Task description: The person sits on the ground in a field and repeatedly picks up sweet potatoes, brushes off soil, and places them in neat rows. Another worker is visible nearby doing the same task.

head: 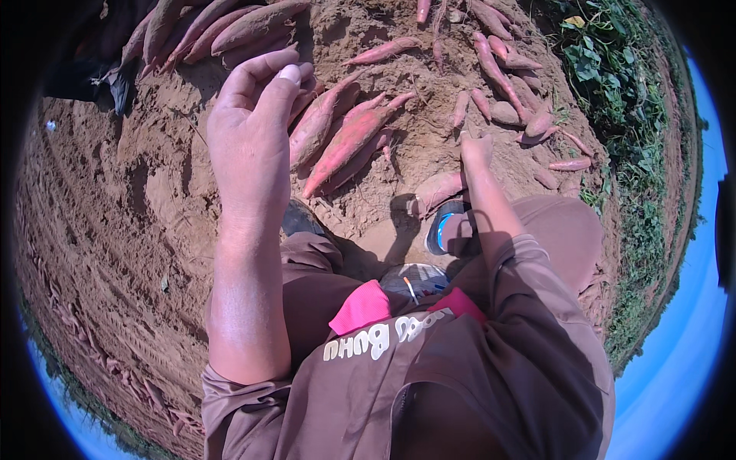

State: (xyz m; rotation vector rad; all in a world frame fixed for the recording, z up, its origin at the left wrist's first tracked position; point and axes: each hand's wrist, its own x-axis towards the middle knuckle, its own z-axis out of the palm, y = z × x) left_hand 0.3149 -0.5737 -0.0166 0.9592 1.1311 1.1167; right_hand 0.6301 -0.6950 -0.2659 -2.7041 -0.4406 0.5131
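Observation:
My left hand (pixel 253 126) is raised above the soil, its fingers curled in and the thumb close to them; nothing shows in it. Behind and right of it lies a pile of large reddish-pink sweet potatoes (pixel 351 141), partly dusted with soil. My right hand (pixel 476 152) reaches low over the ground, its fingertips at the lower end of a small slim sweet potato (pixel 460 109) and seemingly pinching it. Its fingers are partly hidden. Just below, a thick sweet potato (pixel 438 191) lies beside my shoe. Another single one (pixel 384 50) rests farther forward.
More sweet potatoes (pixel 259 26) are heaped at the upper left, beside a dark object (pixel 80 80). Scattered ones (pixel 500 75) lie at the upper right. Green vines (pixel 609 75) line the right side. A long row of sweet potatoes (pixel 123 374) crosses the lower left. My knees are bent.

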